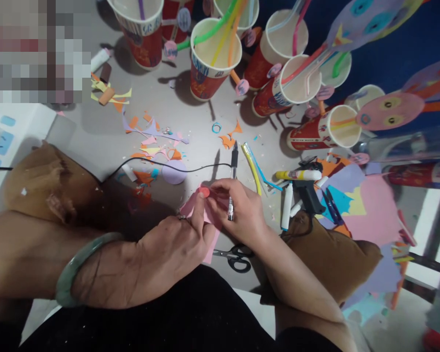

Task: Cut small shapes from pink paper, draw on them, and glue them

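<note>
My left hand (179, 234), with a jade-green bangle on the wrist, is closed on a sheet of pink paper (211, 247). At its index fingertip lies a small coral-red disc (204, 191), touching the paper's upper edge. My right hand (242, 208) meets the left one there, its thumb and index finger close around the disc's right side. A pen (234, 164) is tucked between the right hand's fingers, its dark tip pointing away from me. Black-handled scissors (239, 257) lie below the right hand, partly under the paper.
Paper cups (209, 63) with straws and paper shapes stand across the back and right. Scraps (152, 146) litter the table, and a black cord (168, 167) crosses it. A glue gun (308, 195), markers (298, 175) and coloured paper (374, 210) lie right. A power strip (3, 142) is left.
</note>
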`<state>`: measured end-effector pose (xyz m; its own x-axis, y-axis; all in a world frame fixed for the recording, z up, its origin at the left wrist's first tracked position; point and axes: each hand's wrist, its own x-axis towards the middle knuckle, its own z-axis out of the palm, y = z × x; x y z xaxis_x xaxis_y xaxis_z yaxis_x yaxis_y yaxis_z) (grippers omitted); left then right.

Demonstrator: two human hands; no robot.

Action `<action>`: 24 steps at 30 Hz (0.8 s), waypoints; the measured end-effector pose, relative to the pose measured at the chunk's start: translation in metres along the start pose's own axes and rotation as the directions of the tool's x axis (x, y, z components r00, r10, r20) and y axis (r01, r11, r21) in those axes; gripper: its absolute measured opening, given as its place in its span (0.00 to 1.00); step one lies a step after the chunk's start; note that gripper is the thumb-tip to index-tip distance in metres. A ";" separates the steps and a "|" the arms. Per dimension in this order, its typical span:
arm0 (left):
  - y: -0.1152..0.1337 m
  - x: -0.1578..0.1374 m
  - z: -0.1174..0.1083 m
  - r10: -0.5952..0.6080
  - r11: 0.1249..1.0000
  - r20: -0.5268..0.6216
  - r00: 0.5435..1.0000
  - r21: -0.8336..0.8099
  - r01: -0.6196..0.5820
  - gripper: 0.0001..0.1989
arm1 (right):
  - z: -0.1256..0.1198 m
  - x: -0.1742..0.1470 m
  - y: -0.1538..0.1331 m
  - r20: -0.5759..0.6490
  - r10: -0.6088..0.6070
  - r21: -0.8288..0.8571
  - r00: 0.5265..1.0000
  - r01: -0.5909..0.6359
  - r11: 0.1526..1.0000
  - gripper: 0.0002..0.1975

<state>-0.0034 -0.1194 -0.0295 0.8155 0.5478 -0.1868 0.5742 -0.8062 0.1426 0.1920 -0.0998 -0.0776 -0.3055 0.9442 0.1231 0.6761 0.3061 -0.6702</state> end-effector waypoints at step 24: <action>-0.007 0.013 -0.031 0.003 0.996 0.072 0.997 0.089 -0.009 0.18 | 0.005 0.000 0.000 -0.035 -0.024 -0.013 0.999 0.024 1.000 0.11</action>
<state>0.0054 -0.0996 -0.0023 0.8099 0.5278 -0.2560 0.5577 -0.8281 0.0571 0.1885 -0.1005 -0.0815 -0.2984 0.9401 0.1647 0.6771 0.3301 -0.6577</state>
